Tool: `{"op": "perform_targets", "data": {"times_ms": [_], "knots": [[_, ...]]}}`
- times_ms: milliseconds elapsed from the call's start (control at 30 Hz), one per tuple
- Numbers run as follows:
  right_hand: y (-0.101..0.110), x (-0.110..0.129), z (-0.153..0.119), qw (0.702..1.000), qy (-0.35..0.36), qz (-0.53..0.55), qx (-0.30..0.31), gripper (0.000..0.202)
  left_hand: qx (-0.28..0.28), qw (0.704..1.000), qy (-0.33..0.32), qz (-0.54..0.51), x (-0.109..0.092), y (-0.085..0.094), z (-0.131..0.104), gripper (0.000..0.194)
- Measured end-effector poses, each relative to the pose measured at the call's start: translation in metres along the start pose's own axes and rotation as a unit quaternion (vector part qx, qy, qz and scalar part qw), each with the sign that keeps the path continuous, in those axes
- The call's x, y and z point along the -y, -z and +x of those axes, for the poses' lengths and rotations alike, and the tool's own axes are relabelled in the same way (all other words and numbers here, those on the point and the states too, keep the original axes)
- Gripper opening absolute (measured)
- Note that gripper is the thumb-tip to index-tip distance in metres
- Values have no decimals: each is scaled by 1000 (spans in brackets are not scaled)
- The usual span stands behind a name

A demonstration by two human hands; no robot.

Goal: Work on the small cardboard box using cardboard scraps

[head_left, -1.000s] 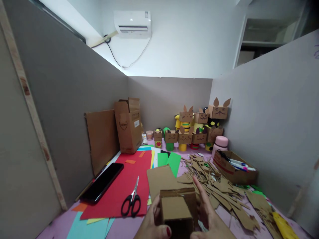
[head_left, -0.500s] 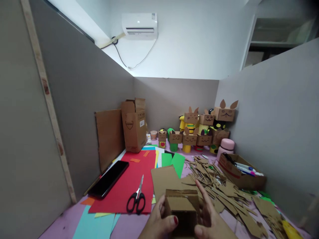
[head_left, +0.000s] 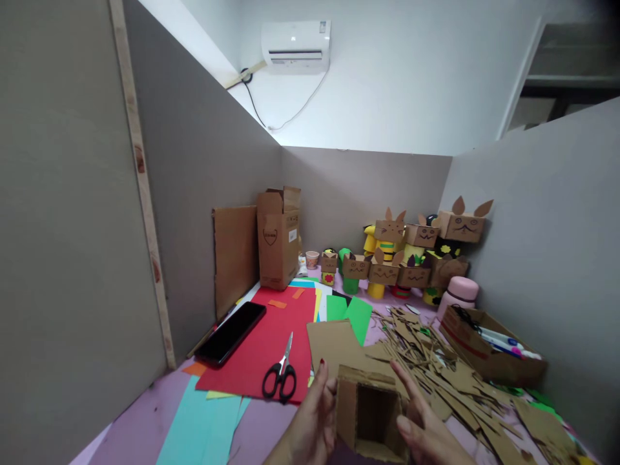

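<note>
A small cardboard box (head_left: 346, 413) is held low in front of me, its open side facing me so that its hollow inside shows. My left hand (head_left: 314, 413) grips its left side, thumb pointing up. On the right side my right hand (head_left: 421, 413) holds the box with its thumb near the opening and its index finger stretched forward. Behind the box lies a flat piece of cardboard (head_left: 332, 342). Black-handled scissors (head_left: 281, 374) rest on red paper (head_left: 242, 374) to the left of my hands.
A phone (head_left: 231, 332) lies on the left, before a tall carton (head_left: 278, 248). Cardboard scraps (head_left: 436, 368) cover the right side. Behind them are a pen box (head_left: 494, 349), a pink flask (head_left: 459, 296) and several cardboard animal figures (head_left: 385, 272).
The small box has turned so its opening faces me more squarely. My left thumb has moved from the front edge to the box's left side, pointing up. The view has shifted left.
</note>
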State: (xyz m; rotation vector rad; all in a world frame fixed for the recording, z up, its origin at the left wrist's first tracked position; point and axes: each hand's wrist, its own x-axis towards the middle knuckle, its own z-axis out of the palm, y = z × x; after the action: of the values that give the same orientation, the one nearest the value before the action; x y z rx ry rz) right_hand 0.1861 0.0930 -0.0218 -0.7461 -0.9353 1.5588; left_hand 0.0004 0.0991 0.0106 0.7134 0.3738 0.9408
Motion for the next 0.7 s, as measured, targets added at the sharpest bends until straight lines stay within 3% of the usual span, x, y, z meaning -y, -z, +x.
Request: {"op": "perform_targets", "data": {"times_ms": [133, 333, 467, 700], "knots": [[-1, -2, 1, 1000, 11, -5, -13, 131, 16, 1000, 8, -17, 1, 0, 0, 69], [0, 0, -1, 1000, -9, 19, 13, 131, 8, 999, -40, 10, 8, 3, 2, 52], [-4, 5, -2, 999, 5, 7, 32, 137, 47, 995, -82, 30, 11, 1, 5, 51], [-12, 13, -5, 999, -4, 6, 45, 138, 21, 998, -42, 30, 9, -2, 4, 49]]}}
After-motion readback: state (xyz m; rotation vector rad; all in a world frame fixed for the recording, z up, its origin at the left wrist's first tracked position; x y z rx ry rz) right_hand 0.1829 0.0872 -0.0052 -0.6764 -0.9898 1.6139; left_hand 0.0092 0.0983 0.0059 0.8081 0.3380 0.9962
